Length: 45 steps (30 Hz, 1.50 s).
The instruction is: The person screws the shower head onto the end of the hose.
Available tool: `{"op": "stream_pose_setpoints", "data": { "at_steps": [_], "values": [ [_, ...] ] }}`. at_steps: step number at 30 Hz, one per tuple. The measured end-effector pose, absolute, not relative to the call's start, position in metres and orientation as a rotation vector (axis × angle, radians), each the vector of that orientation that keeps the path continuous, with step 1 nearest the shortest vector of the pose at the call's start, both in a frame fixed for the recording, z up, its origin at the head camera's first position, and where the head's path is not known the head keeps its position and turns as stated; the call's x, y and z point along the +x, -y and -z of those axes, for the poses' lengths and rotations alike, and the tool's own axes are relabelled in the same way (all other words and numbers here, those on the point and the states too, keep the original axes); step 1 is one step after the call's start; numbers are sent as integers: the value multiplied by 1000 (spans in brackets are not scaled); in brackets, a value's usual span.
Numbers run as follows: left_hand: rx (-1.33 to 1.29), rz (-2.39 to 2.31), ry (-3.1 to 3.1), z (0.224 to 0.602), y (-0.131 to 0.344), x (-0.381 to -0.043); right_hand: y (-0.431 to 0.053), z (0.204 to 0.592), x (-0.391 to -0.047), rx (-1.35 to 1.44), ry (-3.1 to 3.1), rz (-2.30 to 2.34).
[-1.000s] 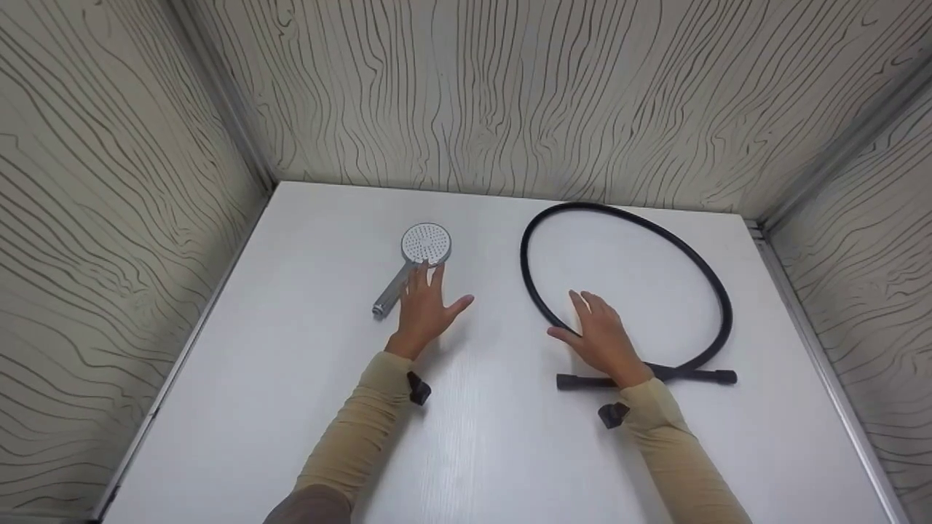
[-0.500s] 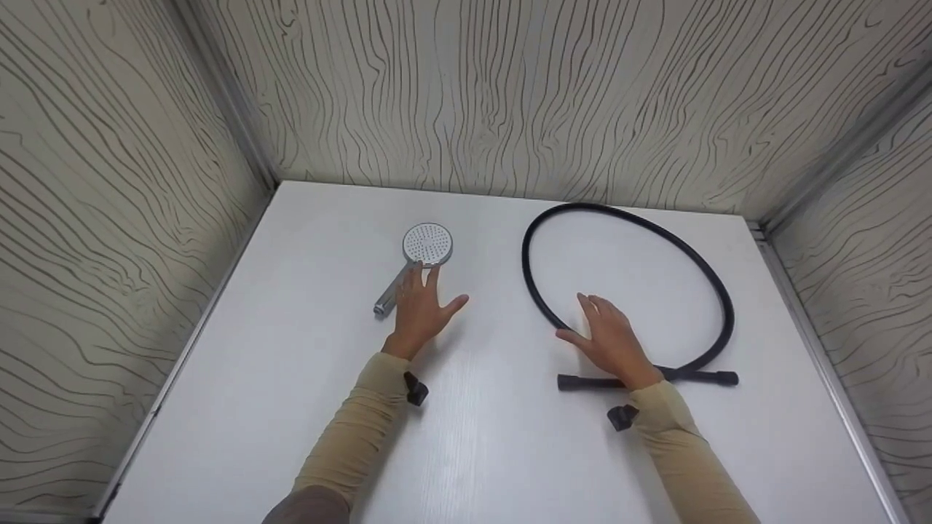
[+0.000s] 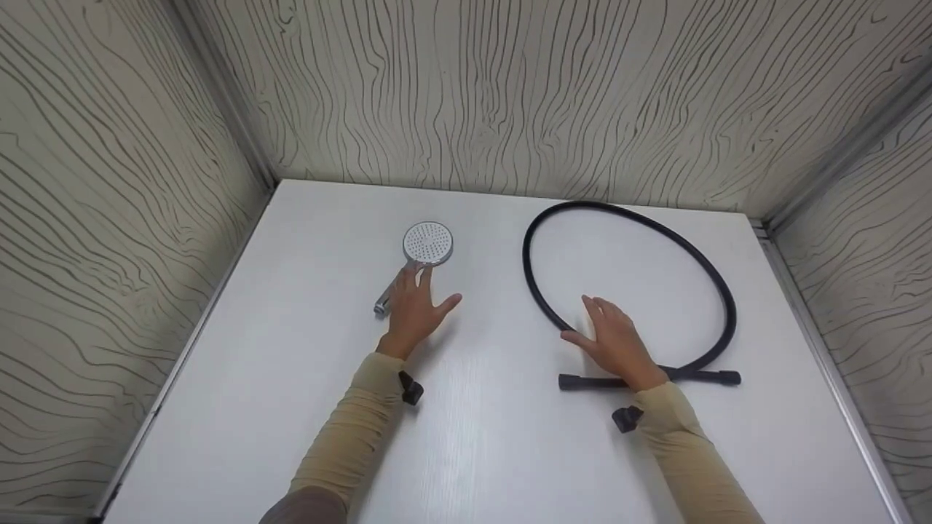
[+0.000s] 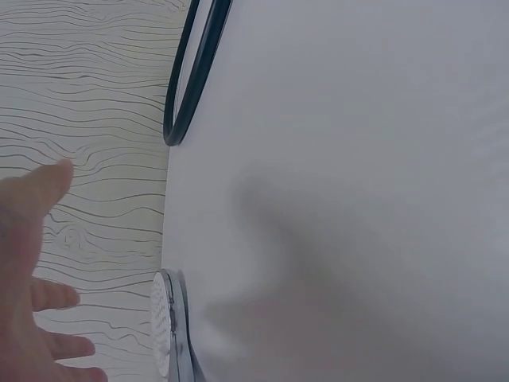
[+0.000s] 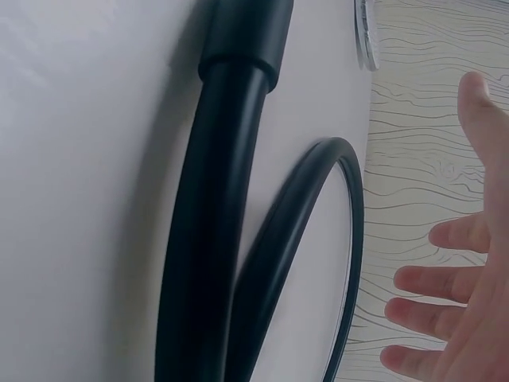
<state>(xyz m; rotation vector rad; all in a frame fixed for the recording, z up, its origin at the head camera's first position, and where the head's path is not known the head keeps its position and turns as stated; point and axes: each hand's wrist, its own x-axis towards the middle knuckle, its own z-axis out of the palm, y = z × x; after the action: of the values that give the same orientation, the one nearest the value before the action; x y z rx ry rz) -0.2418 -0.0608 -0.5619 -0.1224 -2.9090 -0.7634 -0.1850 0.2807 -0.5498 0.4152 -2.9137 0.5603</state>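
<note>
A round shower head [image 3: 427,242] with a chrome handle lies face up on the white table, left of the middle. Over its handle hovers my left hand [image 3: 414,311], fingers spread and thumb out, holding nothing; part of the handle is hidden beneath it. In the left wrist view a shadow falls on the tabletop beside the shower head [image 4: 163,326]. To the right lies a black shower hose [image 3: 728,306] in a loop, its two ends crossing at the front. My right hand [image 3: 617,342] is above the crossing side of the loop, fingers extended, with nothing in its grasp.
The white table [image 3: 466,437] is bounded by pale wood-grain panels [image 3: 473,94] at the back and both sides. One hose connector [image 3: 571,382] points left, close to the right wrist; the other connector [image 3: 728,378] points right. A small black camera sits on each wrist.
My left hand has drifted slightly left and toward me, over the shower handle. My right hand has shifted a little to the right. The shower head and hose have stayed put.
</note>
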Motion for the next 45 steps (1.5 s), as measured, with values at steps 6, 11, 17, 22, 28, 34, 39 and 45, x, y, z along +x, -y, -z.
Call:
{"op": "stream_pose_setpoints", "data": {
  "at_steps": [6,11,17,22,28,34,39,45],
  "values": [
    [-106,778,2919,563,63,-242,-283,554,-184,416,2918,-549],
    [-105,789,2926,566,65,-242,-284,557,-183,388,2950,-553],
    [-113,799,2919,567,68,-243,-286,556,-181,365,2961,-591],
    [-106,791,2925,566,70,-244,-287,557,-181,352,2995,-616],
    [-73,808,2950,568,74,-244,-289,562,-179,338,3033,-636],
    [-36,815,2940,574,78,-246,-290,564,-176,335,3039,-641],
    [-20,840,2920,576,82,-246,-293,564,-175,324,3035,-651],
    [14,857,2960,579,88,-246,-294,564,-172,304,3056,-692]
  ]
}}
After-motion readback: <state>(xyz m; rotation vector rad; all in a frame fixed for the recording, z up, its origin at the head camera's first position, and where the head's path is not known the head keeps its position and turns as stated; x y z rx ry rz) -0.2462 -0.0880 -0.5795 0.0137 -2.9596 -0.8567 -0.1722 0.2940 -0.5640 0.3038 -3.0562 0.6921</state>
